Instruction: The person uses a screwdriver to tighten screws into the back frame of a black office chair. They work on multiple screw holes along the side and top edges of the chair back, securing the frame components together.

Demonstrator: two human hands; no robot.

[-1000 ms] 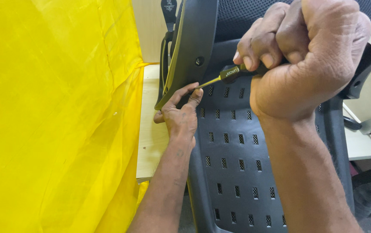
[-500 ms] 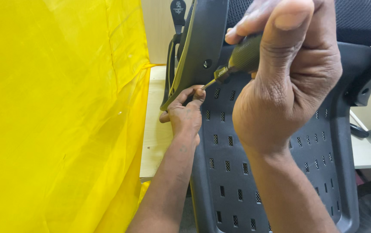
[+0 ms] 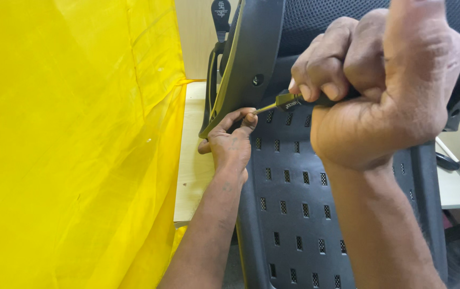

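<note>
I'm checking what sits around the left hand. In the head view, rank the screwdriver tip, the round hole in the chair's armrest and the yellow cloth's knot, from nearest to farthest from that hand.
1. Screwdriver tip: right at the left hand's fingers, just above.
2. Round hole: higher up in the armrest.
3. Yellow cloth's knot: up and off to the left.

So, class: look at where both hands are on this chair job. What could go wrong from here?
1. The screwdriver tip points straight at the left hand fingertips; a slip could jab them.
2. The right hand holds the handle in a tight fist, so a slip would likely carry force.
3. The left hand sits under the dark chair bracket and might get pinched if it shifts.
</note>
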